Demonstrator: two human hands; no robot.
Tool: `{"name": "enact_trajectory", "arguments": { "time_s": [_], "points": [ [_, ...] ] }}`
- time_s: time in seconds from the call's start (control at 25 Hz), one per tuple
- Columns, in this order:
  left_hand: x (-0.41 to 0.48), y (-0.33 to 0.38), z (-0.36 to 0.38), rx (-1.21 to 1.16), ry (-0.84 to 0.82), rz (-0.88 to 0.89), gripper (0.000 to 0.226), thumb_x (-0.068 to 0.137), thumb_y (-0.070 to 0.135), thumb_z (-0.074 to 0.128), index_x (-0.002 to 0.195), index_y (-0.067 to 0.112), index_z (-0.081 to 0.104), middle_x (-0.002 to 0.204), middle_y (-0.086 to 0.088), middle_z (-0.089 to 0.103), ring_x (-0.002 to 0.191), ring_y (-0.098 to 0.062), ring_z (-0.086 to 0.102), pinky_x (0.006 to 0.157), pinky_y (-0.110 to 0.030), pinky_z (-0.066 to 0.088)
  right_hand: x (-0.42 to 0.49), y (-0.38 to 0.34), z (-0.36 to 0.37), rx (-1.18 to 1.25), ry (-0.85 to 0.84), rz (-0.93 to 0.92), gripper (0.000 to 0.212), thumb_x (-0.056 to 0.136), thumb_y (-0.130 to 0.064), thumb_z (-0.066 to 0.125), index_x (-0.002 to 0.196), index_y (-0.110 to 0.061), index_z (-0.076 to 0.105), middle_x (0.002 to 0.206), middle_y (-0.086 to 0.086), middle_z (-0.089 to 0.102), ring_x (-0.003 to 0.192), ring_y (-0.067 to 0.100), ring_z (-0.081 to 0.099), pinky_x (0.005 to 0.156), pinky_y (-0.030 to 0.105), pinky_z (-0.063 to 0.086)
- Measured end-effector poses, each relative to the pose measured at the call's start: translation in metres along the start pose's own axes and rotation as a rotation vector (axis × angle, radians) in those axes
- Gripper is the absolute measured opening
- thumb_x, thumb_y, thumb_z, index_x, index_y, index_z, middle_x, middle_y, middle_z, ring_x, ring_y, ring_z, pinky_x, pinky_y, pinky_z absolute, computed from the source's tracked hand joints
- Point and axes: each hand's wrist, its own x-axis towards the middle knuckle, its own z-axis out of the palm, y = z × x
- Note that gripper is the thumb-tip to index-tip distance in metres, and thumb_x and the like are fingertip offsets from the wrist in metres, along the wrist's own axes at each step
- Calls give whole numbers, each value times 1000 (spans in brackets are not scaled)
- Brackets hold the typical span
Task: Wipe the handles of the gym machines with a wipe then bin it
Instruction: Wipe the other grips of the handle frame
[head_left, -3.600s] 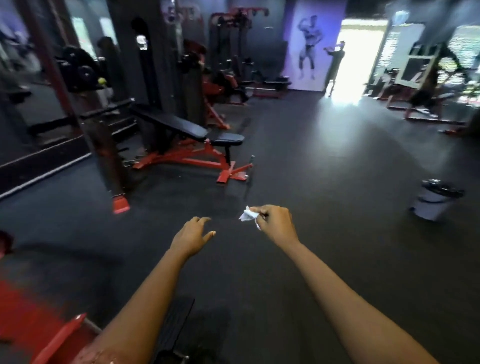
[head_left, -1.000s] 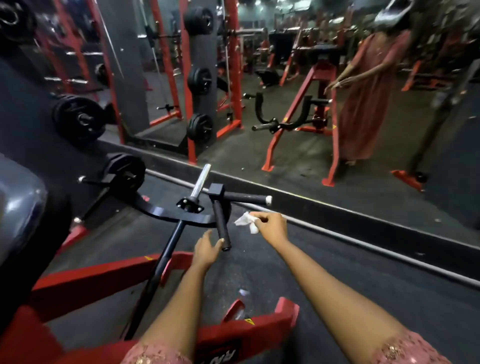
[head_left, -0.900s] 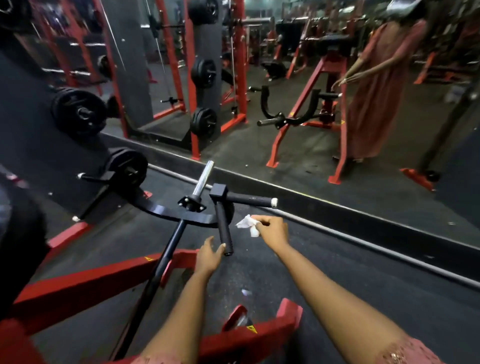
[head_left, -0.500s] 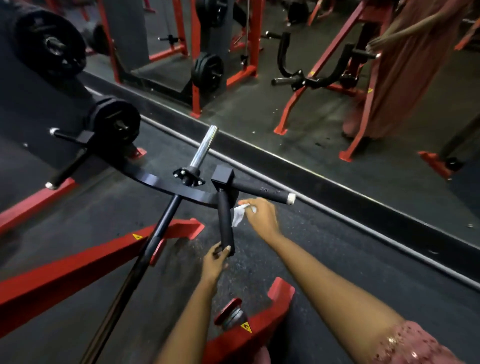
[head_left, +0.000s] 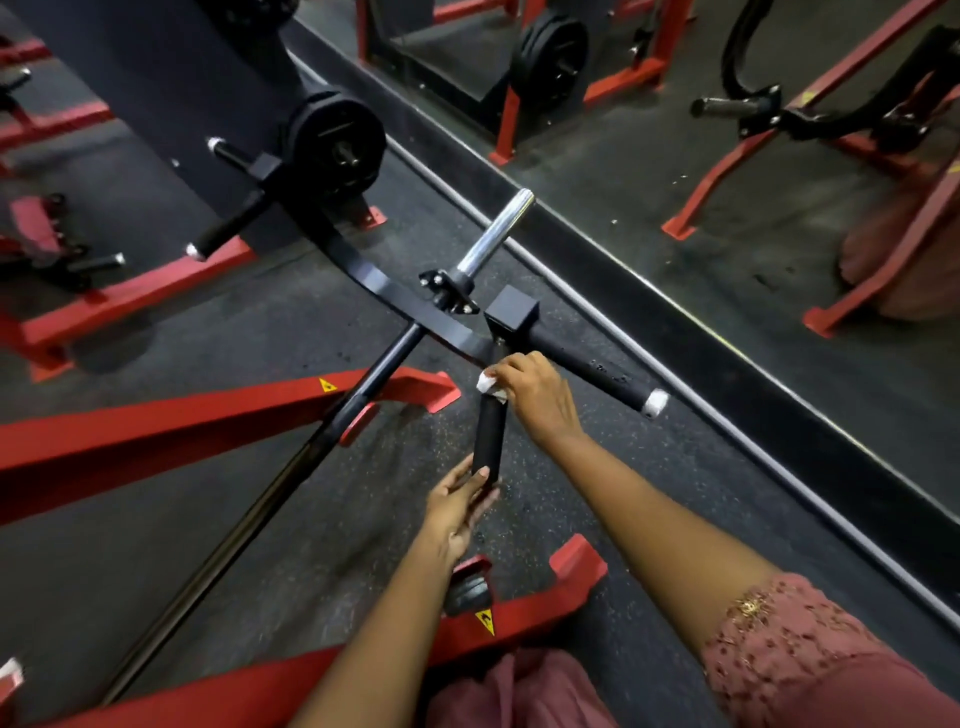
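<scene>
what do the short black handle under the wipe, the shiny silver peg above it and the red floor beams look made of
Short black handle: matte, no glare, probably a rubber or foam grip sleeve. Shiny silver peg: polished metal, likely chromed steel, given its bright streaked highlights. Red floor beams: flat-sided metal with a smooth painted coat, slightly glossy.

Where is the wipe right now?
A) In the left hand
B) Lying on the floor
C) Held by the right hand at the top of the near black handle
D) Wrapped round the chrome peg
C: the right hand pinches the white wipe against the upper end of the near black handle, while the left hand grips its lower end.
</scene>
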Motion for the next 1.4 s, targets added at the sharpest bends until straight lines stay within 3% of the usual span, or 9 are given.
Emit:
{"name": "enact_trajectory", "arguments": {
  "time_s": [0.2, 0.36, 0.52, 0.72, 0.92, 1.04, 1.2, 1.32, 1.4],
  "points": [
    [-4, -6, 3, -123, 31, 0, 40, 89, -5, 51, 129, 0, 48, 97, -16, 62, 86, -26, 61, 68, -29, 57, -3, -2, 4, -36, -31, -33, 30, 83, -30, 64, 109, -15, 60, 111, 3, 55, 93, 22, 52, 58, 34, 48],
    [-9, -11, 5, -189, 52, 7, 40, 90, -4, 51, 130, 1, 48, 99, -17, 63, 86, -27, 61, 69, -29, 57, 2, 0, 3, 46, -39, -4, 24, 90, -20, 56, 112, -14, 61, 110, 5, 55, 94, 25, 56, 70, 38, 49],
    [-10, -14, 7, -198, 71, 46, 43, 90, -4, 51, 132, 3, 47, 119, -22, 58, 86, -26, 63, 72, -28, 57, 23, 5, -8, 19, 29, -72, 24, 92, -15, 51, 113, -10, 62, 111, 9, 57, 93, 27, 58, 72, 39, 50],
    [-13, -30, 9, -190, 88, 185, 43, 89, -4, 52, 131, 6, 50, 130, -19, 55, 110, -33, 58, 78, -27, 56, 5, 0, 6, -61, -79, -96, 27, 93, -15, 48, 117, -10, 59, 114, 9, 54, 100, 25, 52, 75, 34, 47],
    [-15, -33, 11, -214, 63, 210, 39, 90, -5, 50, 127, 6, 52, 128, -21, 56, 95, -20, 66, 82, -25, 54, -67, -11, 26, 62, -165, -198, 31, 89, -12, 53, 119, -13, 59, 116, 8, 56, 104, 25, 53, 79, 34, 47],
    [-14, -31, 10, -226, 62, 192, 43, 89, -6, 50, 132, 3, 48, 128, -19, 55, 100, -29, 61, 82, -27, 52, -31, -2, 14, 179, -36, -34, 25, 91, -11, 47, 111, -12, 63, 111, 8, 58, 101, 26, 53, 82, 35, 45],
    [-13, -28, 9, -225, 61, 165, 46, 90, -7, 50, 134, 4, 47, 124, -19, 56, 84, -22, 64, 81, -28, 53, 18, -2, 1, 403, 52, 210, 19, 90, -16, 51, 99, -12, 66, 100, 5, 61, 94, 24, 56, 73, 31, 42],
    [-14, -27, 7, -223, 52, 156, 44, 90, -7, 49, 133, 5, 47, 127, -19, 55, 88, -23, 64, 81, -28, 54, -24, -13, 21, 190, 62, 42, 22, 84, -4, 60, 105, -7, 67, 105, 12, 63, 93, 26, 59, 75, 32, 48],
    [-14, -26, 7, -207, 46, 152, 43, 91, -6, 47, 133, 4, 47, 125, -18, 58, 88, -19, 65, 78, -25, 55, -56, -13, 34, 204, 104, 21, 25, 79, 0, 65, 102, -7, 68, 102, 11, 65, 90, 27, 62, 72, 31, 51]
  ]
}}
